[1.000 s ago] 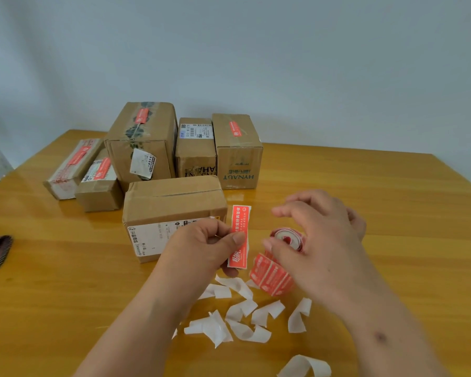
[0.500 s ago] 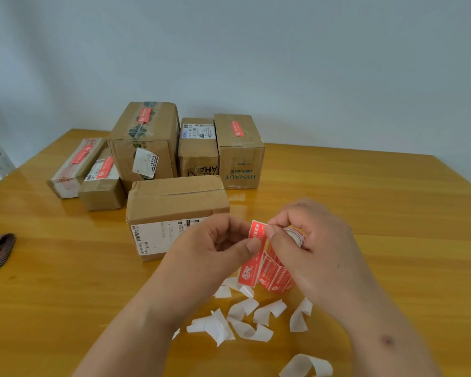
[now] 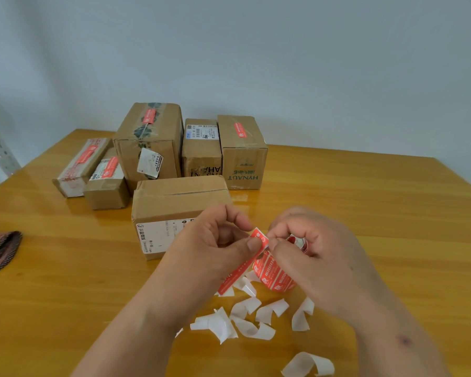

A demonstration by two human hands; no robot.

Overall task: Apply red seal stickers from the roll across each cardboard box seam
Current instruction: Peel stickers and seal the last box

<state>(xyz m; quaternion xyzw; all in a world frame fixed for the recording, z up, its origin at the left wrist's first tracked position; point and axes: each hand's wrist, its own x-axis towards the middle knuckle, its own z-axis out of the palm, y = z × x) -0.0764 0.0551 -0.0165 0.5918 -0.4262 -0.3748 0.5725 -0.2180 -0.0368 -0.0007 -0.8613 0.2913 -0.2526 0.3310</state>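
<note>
Six boxes: standing on the wooden surface (image 3: 365,202), five grouped at the back, four of those showing red seals on top, and the nearest box (image 3: 180,198) sitting in front with its top seam bare.
Left hand (image 3: 215,240): pinching the upper end of a red sticker strip (image 3: 242,265) between thumb and forefinger, the rest of the strip hanging down toward the surface.
Right hand (image 3: 318,257): curling its fingers round the sticker roll (image 3: 276,273) while its fingertips are meeting the strip's top corner; the grip is closed on the roll.
Step in hand: probably peeling the seal off its white backing, judging from where the fingertips are working.
Location of the seal: hovering just in front of the nearest box, beside the roll, not touching the cardboard.
Handling: the strip is looking thin, light and floppy, likely to curl and stick to itself; holding it by the ends, adhesive side away from the fingers, is seeming wisest.
Backing scraps (image 3: 245,319): lying curled on the surface below both hands.
Dark cloth (image 3: 0,251): resting at the left edge.
</note>
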